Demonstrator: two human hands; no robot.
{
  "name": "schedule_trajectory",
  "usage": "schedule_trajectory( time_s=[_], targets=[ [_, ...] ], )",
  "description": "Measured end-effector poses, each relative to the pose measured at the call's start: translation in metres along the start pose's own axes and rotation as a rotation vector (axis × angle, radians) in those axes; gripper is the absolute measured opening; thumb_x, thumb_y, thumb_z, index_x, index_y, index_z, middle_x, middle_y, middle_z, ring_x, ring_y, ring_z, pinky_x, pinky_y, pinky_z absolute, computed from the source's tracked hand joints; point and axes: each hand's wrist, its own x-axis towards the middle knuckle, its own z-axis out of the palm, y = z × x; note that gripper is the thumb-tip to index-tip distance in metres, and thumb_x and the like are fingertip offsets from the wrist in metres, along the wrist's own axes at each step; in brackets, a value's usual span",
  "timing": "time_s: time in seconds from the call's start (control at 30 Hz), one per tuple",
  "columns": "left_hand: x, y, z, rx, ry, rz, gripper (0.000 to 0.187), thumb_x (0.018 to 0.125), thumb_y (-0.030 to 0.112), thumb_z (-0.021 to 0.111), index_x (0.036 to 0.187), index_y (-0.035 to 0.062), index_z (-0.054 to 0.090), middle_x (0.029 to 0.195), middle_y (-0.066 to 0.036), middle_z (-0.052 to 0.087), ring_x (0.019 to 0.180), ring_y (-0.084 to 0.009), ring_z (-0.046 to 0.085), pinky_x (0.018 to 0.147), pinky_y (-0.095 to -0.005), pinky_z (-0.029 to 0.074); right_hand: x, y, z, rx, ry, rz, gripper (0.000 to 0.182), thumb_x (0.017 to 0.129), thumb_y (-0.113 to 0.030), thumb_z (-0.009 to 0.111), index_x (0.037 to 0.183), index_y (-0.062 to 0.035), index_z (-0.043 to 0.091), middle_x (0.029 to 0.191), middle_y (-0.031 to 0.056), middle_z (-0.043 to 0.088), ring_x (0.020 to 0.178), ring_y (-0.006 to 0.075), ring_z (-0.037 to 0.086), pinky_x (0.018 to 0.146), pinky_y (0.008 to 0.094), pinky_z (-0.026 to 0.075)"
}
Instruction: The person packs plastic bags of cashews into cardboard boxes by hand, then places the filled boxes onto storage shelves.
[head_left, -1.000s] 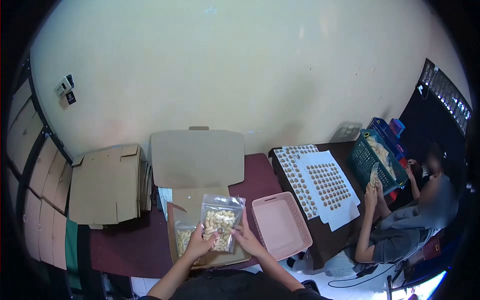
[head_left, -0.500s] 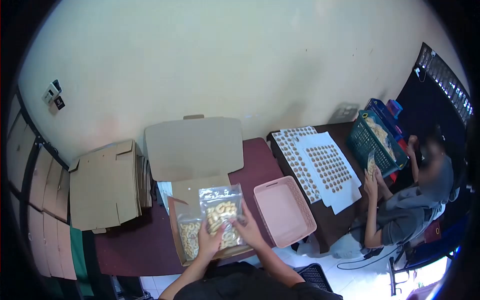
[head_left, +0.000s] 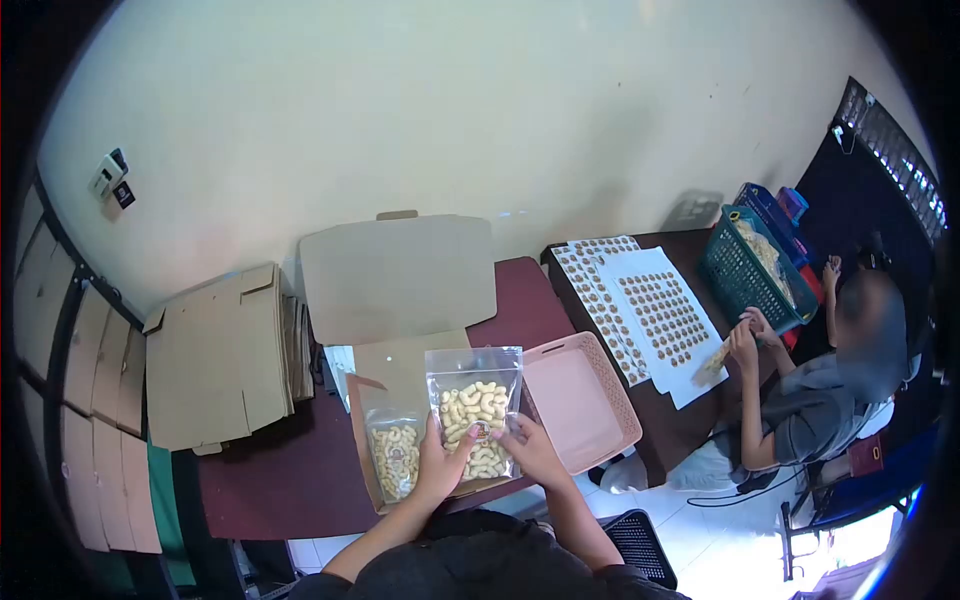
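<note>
A clear zip bag of cashews (head_left: 474, 400) is held upright between my two hands, above the open cardboard box (head_left: 405, 352). My left hand (head_left: 443, 462) is closed on the bag's lower left side, thumb on the front. On the lower right side, my right hand (head_left: 532, 452) grips it too, its thumb near a small round label (head_left: 483, 432). Inside the box at the left lies another bag of cashews (head_left: 396, 455). The held bag hides the right part of the box.
A pink basket (head_left: 582, 400) stands right of the box. Folded cardboard boxes (head_left: 215, 360) are stacked at left. Sticker sheets (head_left: 660, 320) lie on the dark table near a green basket (head_left: 745, 265) of bags. A seated co-worker (head_left: 800, 410) handles a small bag there.
The cashew bag in my hands has moved right and now faces me more squarely, its label showing. The co-worker's bag has been lowered toward the sticker sheets. The view has shifted slightly.
</note>
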Motion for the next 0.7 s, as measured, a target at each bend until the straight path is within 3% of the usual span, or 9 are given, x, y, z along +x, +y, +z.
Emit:
schedule_trajectory(
  time_s=[0.13,0.3,0.37,0.4,0.5,0.57,0.7],
  targets=[
    [0.001,0.03,-0.014,0.104,-0.023,0.149,0.044,0.085,0.015,0.063,0.119,-0.0045,0.043,0.106,-0.014,0.06,0.095,-0.0161,0.058,0.083,-0.0301,0.047,0.01,-0.016,0.013,0.026,-0.084,-0.026,0.032,0.083,-0.008,0.065,0.111,0.0044,0.055,0.104,0.0075,0.062,0.094,0.0104,0.056,0.082,0.0255,0.045],
    [0.001,0.038,-0.03,0.07,0.066,0.237,0.049,0.087,0.017,0.061,0.124,-0.0046,0.039,0.105,-0.014,0.059,0.095,-0.0158,0.057,0.083,-0.029,0.046,0.024,-0.037,0.019,0.029,-0.272,-0.031,0.031,0.087,-0.01,0.059,0.114,0.0029,0.053,0.108,0.0084,0.06,0.098,0.012,0.054,0.086,0.027,0.043],
    [-0.002,0.05,-0.038,0.08,0.027,0.044,0.049,0.088,0.02,0.059,0.125,-0.0047,0.037,0.109,-0.016,0.057,0.1,-0.0168,0.056,0.086,-0.0308,0.044,0.029,-0.04,0.026,0.006,-0.262,-0.004,0.032,0.088,-0.012,0.057,0.116,0.0028,0.052,0.108,0.0086,0.06,0.099,0.0123,0.054,0.087,0.0268,0.042],
    [0.006,0.042,-0.039,0.091,0.062,0.25,0.051,0.09,0.022,0.057,0.127,-0.0047,0.034,0.111,-0.018,0.056,0.103,-0.0181,0.055,0.087,-0.0319,0.044,0.034,-0.036,0.03,0.09,-0.22,-0.01,0.034,0.088,-0.012,0.058,0.117,0.0055,0.05,0.108,0.01,0.059,0.098,0.0117,0.054,0.085,0.0258,0.043],
    [0.009,0.034,-0.041,0.007,0.092,0.325,0.052,0.088,0.02,0.059,0.127,-0.0046,0.033,0.112,-0.018,0.056,0.104,-0.0189,0.055,0.088,-0.0324,0.044,0.036,-0.032,0.046,-0.185,-0.126,-0.112,0.035,0.087,-0.014,0.06,0.115,0.0054,0.05,0.109,0.0118,0.058,0.098,0.0115,0.054,0.085,0.0264,0.043],
    [0.012,0.033,-0.039,-0.004,0.101,0.326,0.053,0.087,0.016,0.06,0.127,-0.0038,0.032,0.112,-0.017,0.056,0.104,-0.0191,0.055,0.088,-0.032,0.044,0.039,-0.032,0.054,-0.159,-0.093,-0.153,0.033,0.087,-0.014,0.061,0.112,0.0052,0.053,0.105,0.0116,0.061,0.095,0.0105,0.055,0.082,0.0261,0.044],
    [0.016,0.036,-0.047,-0.003,0.09,0.305,0.052,0.086,0.01,0.059,0.127,-0.0021,0.03,0.111,-0.014,0.057,0.101,-0.0182,0.056,0.086,-0.0308,0.044,0.049,-0.025,0.053,-0.132,-0.11,-0.043,0.028,0.088,-0.014,0.058,0.108,0.0056,0.056,0.093,0.0074,0.064,0.088,0.0089,0.057,0.075,0.0233,0.045]
  ],
)
